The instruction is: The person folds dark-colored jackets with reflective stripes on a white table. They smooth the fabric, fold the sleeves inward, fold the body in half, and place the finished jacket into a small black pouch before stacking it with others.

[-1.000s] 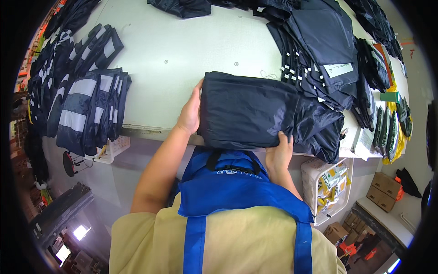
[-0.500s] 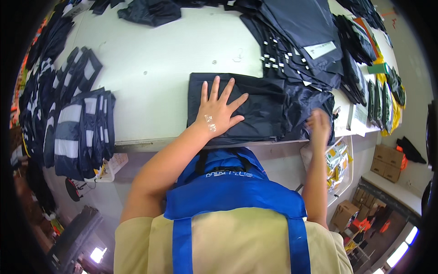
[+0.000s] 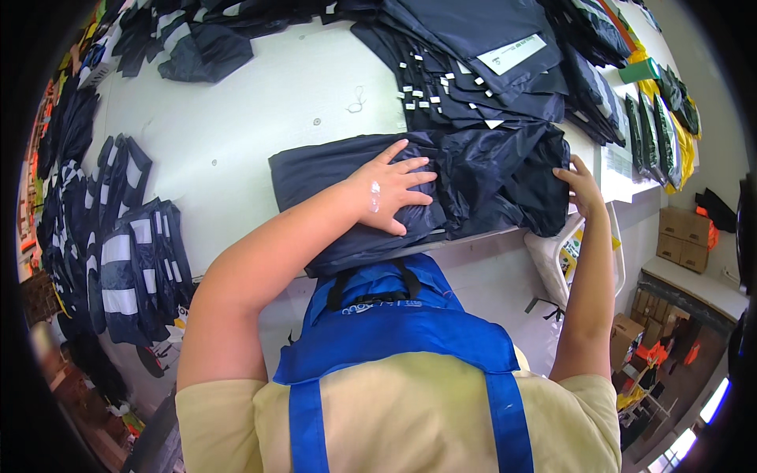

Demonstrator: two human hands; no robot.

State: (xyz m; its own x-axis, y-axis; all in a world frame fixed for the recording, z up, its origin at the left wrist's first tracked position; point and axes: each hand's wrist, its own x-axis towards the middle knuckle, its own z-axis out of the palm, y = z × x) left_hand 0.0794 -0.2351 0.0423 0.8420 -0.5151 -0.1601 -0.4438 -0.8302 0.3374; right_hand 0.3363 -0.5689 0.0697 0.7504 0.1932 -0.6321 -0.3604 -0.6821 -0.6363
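Resting palm-down w/ fingers spread wide, the L hand (image 3: 398, 189) lies on the mid of the dark garment (image 3: 481, 177), holding nothing. R hand (image 3: 582, 188) touches the garment's R end w/ its fingertips; can't tell if it's pinching cloth. Garment's on the table (image 3: 252, 118) at the near edge, L half smooth, R half crumpled. Stack (image 3: 473, 79) of dark items just behind, w/ small white tags & 1 big label (image 3: 512, 55). Striped pile (image 3: 142, 268) well apart, at L. Green roll (image 3: 637, 71) far R.
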